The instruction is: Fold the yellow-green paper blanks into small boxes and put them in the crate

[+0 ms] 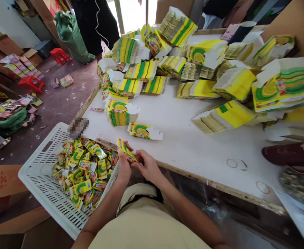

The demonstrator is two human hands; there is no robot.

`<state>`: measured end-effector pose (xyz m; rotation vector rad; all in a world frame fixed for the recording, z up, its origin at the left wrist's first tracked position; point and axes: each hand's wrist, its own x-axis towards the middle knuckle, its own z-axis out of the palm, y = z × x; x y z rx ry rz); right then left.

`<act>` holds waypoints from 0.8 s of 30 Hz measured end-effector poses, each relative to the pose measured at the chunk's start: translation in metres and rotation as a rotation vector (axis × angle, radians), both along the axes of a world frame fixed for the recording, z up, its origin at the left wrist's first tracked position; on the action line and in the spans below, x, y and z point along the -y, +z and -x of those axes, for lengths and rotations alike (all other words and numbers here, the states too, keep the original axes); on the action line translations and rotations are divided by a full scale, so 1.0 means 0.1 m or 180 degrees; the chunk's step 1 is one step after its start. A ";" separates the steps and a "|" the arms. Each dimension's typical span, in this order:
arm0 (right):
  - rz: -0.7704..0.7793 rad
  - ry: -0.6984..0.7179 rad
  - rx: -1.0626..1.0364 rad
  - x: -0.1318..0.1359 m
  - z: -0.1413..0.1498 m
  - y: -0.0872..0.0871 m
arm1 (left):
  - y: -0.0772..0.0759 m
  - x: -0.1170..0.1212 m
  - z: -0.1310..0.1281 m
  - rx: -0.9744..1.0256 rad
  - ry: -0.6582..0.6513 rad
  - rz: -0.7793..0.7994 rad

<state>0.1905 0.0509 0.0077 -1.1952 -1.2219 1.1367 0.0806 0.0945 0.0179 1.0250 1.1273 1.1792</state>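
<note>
Sm. yellow-green carton (126, 150), tilted, above the worktop's near edge, btwn both hands: L hand (124, 166) grasps its L side; R hand (148, 166) pinches its near R end w/ thumb & fingers. Just beyond, on the worktop (172, 119), lies one flat carton (140, 131), white flaps to R; farther, a carton stack (119, 116) nr. the L edge. Bundled cartons (141, 71) crowd the far side, w/ further bundles (229, 116) at R. Near R: dark red mug (284, 154). Near L, beside the worktop: white slatted basket (36, 169) w/ many sm. packs (83, 186). Far L, on floor: red stools (60, 56) & green sack (70, 36); adjacent, a person in dark clothing (96, 24).
</note>
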 end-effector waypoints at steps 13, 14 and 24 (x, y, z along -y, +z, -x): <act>-0.0732 -0.0853 0.1125 -0.04 -0.54 0.16 | 0.23 -0.19 0.32 -0.0293 -0.0640 -0.0618; -0.0848 -0.0891 0.1423 -0.03 -0.59 0.18 | 0.33 -0.21 0.37 -0.0463 -0.0827 -0.0844; -0.1401 -0.0915 0.1828 0.06 -0.44 0.20 | 0.37 -0.07 0.26 -0.2712 -0.1888 -0.0918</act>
